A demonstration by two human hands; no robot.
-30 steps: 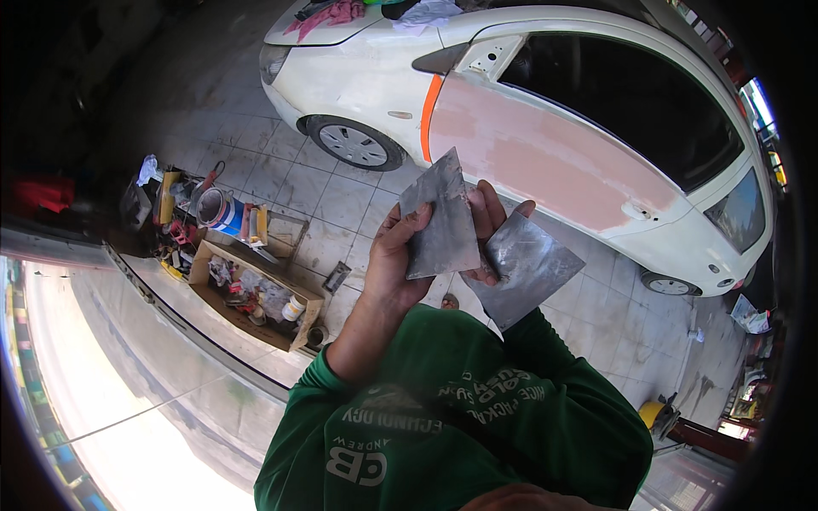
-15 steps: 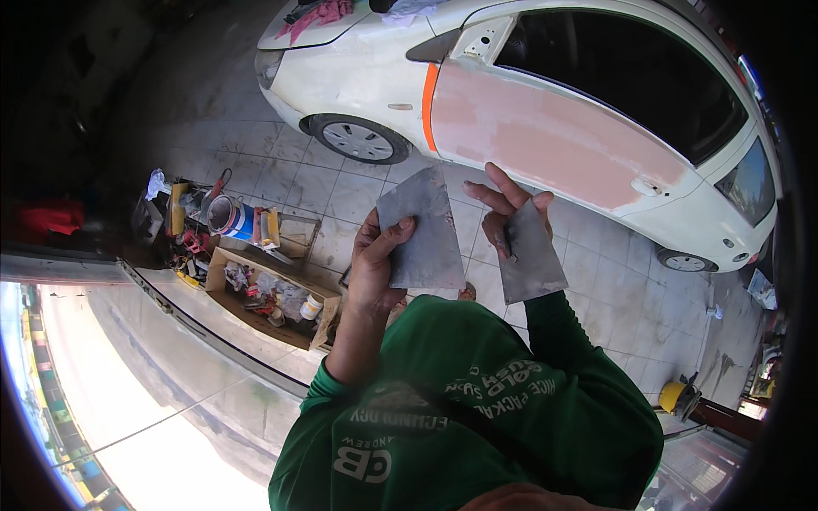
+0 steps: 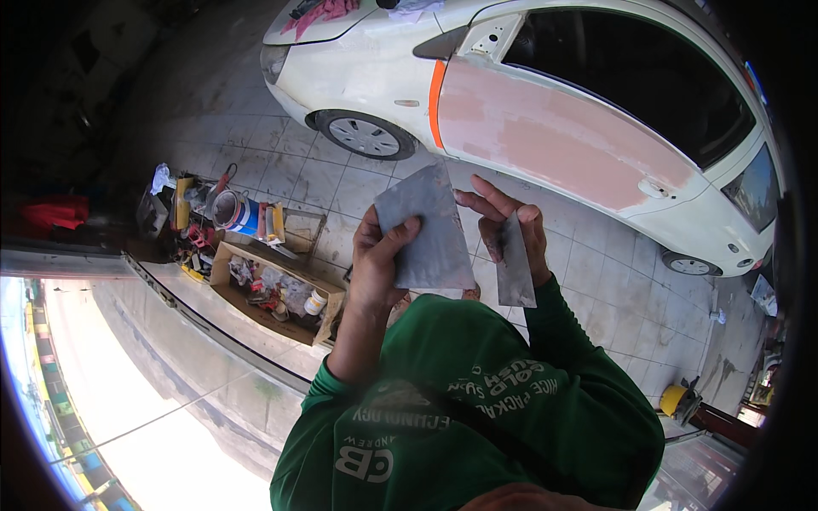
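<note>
My left hand (image 3: 375,260) holds a larger flat grey putty plate (image 3: 434,243), with the thumb pressed on its face and the fingers behind it. Its far end tapers to a slanted corner. Just to the right, my right hand (image 3: 535,243) grips a smaller grey putty spreader (image 3: 515,272) between thumb and fingers, turned partly edge-on. One or two of its fingers stretch out toward the plate, with a small gap between the two tools. Beyond both hands stands a white car (image 3: 375,72), its door panel (image 3: 562,128) coated with patchy pink filler.
Orange tape (image 3: 436,102) runs along the door's front edge. On the left, a cardboard box (image 3: 281,328) holds rags and containers, beside a blue and white bucket (image 3: 241,215) and tools. A yellow reel-like object (image 3: 675,399) sits at the lower right on the tiled floor (image 3: 341,189).
The smaller spreader has turned from showing its broad face to a narrower, more edge-on view. My right hand has shifted slightly left, toward the larger plate. My left hand barely moved.
</note>
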